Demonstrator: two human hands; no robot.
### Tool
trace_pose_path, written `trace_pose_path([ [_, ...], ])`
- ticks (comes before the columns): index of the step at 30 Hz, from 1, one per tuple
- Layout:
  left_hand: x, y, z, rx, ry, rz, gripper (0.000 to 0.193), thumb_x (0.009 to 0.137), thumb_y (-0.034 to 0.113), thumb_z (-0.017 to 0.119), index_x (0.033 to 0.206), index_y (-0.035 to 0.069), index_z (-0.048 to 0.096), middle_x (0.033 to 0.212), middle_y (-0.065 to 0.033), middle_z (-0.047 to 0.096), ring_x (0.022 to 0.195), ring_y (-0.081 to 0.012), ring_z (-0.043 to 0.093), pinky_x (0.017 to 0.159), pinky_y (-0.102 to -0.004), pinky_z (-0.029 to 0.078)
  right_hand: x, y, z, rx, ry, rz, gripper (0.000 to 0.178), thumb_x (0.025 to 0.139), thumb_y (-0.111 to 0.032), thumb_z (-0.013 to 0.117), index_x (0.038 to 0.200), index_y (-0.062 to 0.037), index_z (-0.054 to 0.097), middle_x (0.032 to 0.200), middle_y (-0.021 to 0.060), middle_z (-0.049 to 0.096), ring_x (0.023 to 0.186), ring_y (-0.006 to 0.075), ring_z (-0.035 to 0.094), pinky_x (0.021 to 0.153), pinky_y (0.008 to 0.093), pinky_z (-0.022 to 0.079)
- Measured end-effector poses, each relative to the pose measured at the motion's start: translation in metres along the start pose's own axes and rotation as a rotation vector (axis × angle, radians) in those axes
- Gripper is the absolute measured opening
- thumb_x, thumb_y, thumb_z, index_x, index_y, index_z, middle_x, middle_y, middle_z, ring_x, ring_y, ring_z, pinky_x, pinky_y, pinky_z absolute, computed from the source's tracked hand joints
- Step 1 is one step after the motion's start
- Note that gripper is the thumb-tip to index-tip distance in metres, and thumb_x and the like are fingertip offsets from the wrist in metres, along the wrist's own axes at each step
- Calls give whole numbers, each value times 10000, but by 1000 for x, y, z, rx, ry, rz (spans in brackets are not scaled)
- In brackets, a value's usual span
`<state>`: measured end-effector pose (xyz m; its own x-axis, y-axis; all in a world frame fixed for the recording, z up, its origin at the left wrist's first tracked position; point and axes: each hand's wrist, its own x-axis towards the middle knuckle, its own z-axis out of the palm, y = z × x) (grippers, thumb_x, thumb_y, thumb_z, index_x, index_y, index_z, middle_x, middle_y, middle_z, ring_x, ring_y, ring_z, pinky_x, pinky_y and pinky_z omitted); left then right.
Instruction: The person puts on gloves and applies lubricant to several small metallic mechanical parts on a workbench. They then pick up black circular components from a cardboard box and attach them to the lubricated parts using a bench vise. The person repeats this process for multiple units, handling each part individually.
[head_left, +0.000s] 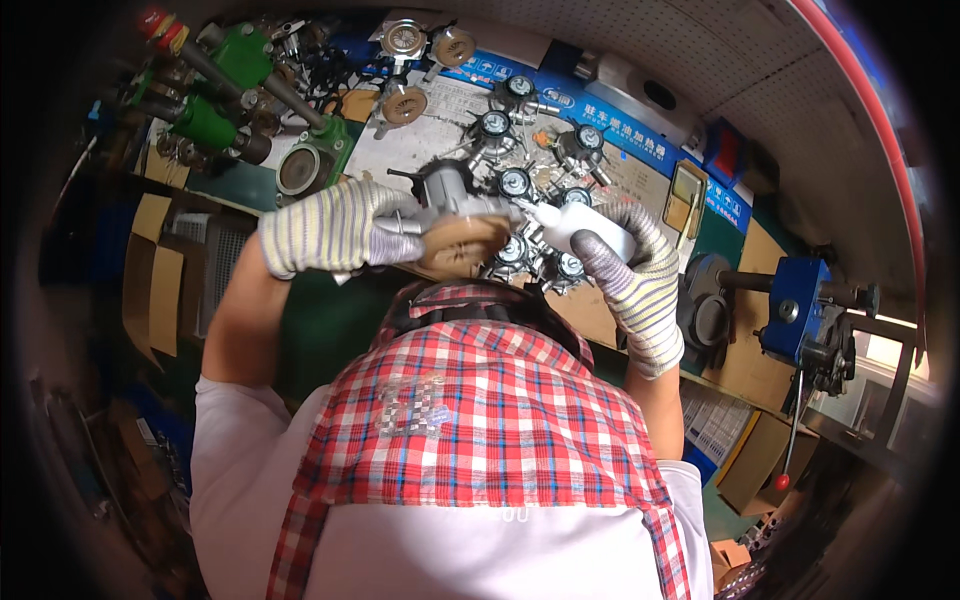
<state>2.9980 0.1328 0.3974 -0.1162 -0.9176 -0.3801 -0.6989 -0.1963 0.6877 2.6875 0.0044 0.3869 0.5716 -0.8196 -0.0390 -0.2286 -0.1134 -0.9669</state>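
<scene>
My left hand (335, 228), in a striped knit glove, grips a metal regulator part with a round tan disc face (462, 240), held up over the bench. My right hand (630, 265), in the same kind of glove, is closed around a white squeeze bottle (590, 228) whose nozzle points left at the part. Right behind the two hands several small round gauges on metal fittings (515, 183) lie in a cluster on the bench.
Green valve bodies and pipes (235, 95) crowd the far left of the green bench (250, 185). More disc-faced parts (404, 102) lie at the back. A blue vice-like machine with a red-knobbed lever (800, 315) stands at the right, cardboard boxes (760, 455) below it.
</scene>
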Motion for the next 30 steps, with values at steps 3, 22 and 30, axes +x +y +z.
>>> trace_pose_path([
  [3,-1,64,-10,270,-245,25,450,840,382,757,1058,-10,716,751,-155,723,613,-262,713,579,-347,565,-1,-1,-6,-126,-62,-73,348,823,-286,812,1040,-36,703,896,85,716,820,133,681,754,287,535],
  [22,9,44,42,170,-250,142,407,783,497,704,967,134,690,838,-94,658,816,-292,644,736,-407,511,-12,16,-11,-453,-169,-287,371,862,-341,750,1030,-15,699,849,179,693,771,345,697,673,394,549],
  [30,11,30,28,301,-182,338,386,782,463,729,934,110,702,699,-137,663,662,-336,666,616,-424,536,-12,10,-2,-417,-124,-239,373,852,-302,766,1057,1,693,860,187,695,770,337,702,681,385,554],
])
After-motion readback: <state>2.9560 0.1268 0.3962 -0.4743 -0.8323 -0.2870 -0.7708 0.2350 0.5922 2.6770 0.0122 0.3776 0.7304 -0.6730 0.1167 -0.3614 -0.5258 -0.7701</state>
